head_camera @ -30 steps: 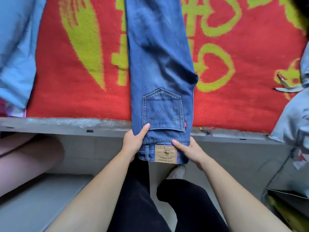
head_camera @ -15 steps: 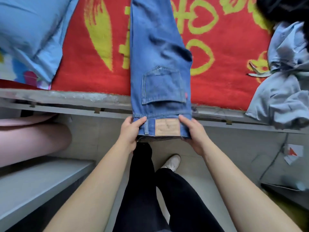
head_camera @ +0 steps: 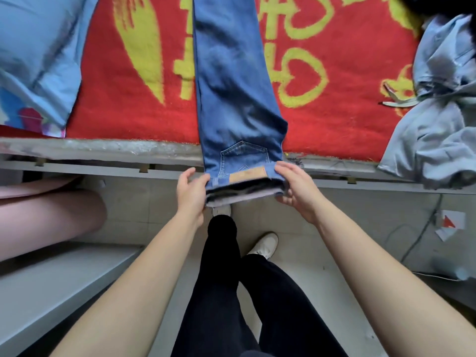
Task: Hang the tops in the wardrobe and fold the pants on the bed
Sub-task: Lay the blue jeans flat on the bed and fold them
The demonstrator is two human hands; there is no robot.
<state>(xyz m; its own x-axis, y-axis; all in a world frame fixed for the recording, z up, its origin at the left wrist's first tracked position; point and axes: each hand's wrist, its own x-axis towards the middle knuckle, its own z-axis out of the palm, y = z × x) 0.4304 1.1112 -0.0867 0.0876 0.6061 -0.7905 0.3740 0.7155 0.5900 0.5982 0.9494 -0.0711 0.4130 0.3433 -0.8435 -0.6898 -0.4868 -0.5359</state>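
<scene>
At the far left, a light-blue fabric pillow (head_camera: 38, 55) lies on a red fleecy blanket with yellow hearts and characters (head_camera: 123, 104), which covers the bed. Below the bed's grey front edge (head_camera: 103, 148) is a pale pink rounded shape (head_camera: 46, 220); I cannot tell what it is. Under it runs a flat grey shelf (head_camera: 59, 284).

The left hand (head_camera: 192, 191) holds the left end of the waistband of the blue denim jeans (head_camera: 231, 86), with its thumb on top of the cloth. The jeans lie in one long strip up the middle of the blanket, back pocket upward. The waistband hangs just past the bed edge, raised off it, and its opening faces the camera. A tan leather patch (head_camera: 247, 173) sits on the waistband between the two hands. The right hand (head_camera: 296, 188) clamps the right end, fingers curled over the top and thumb underneath. The hands are apart, one at each end of the waistband.

Beneath them are the person's legs in black trousers (head_camera: 221, 292) and white shoes (head_camera: 265, 244) on the pale floor. To the right, a crumpled grey-blue garment (head_camera: 438, 130) is heaped on the blanket and spills over the bed edge. A white paper with a red triangle (head_camera: 450, 224) lies on the floor below.
</scene>
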